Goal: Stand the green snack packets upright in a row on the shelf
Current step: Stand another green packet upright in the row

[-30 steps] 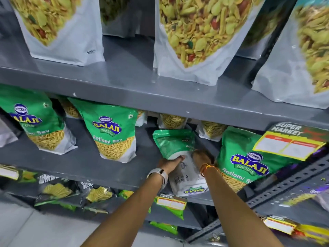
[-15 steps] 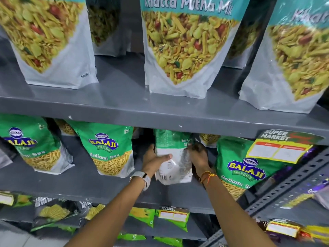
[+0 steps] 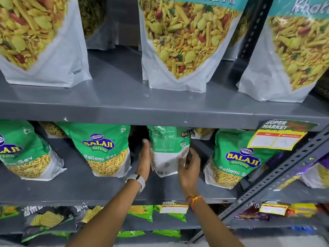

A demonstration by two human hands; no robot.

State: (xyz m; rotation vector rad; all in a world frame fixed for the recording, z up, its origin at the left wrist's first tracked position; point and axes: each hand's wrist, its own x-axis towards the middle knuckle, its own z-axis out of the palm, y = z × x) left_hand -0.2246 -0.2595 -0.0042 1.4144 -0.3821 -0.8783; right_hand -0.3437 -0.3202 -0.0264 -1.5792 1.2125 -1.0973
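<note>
Grey painted metal shelf (image 3: 106, 191), middle tier. Entries left to right.

Far left: glossy green-and-white plastic sev packet (image 3: 23, 152), upright, leaning slightly, cut by frame edge.

Next right: second green-and-white plastic sev packet with blue oval logo (image 3: 105, 150), upright, front face out, well apart from the first.

Left hand (image 3: 145, 157): white-strapped watch at wrist; flat, fingers extended upward against left edge of the handled packet. Grip open, bracing rather than clasping.

Centre: green-and-white plastic snack packet, back panel with barcode facing out (image 3: 167, 150). Half a second before, held higher and tilted between both hands; a second before, lying low near the shelf front with its green end up. Now vertical, bottom edge on or just at the shelf board, contact not fully certain. Judged: standing step nearly complete; printed front faced away, unlike its neighbours, so a turn probably needed for a matching row.

Right hand (image 3: 189, 166): orange thread at wrist; fingers loosely curled at right lower edge of same packet, touching, not fully closed round it. Somewhat motion-blurred.

Right: third green-and-white sev packet (image 3: 238, 157), upright, leaning, near the centre packet, partly behind a yellow-and-red paper price label (image 3: 277, 139).
</note>
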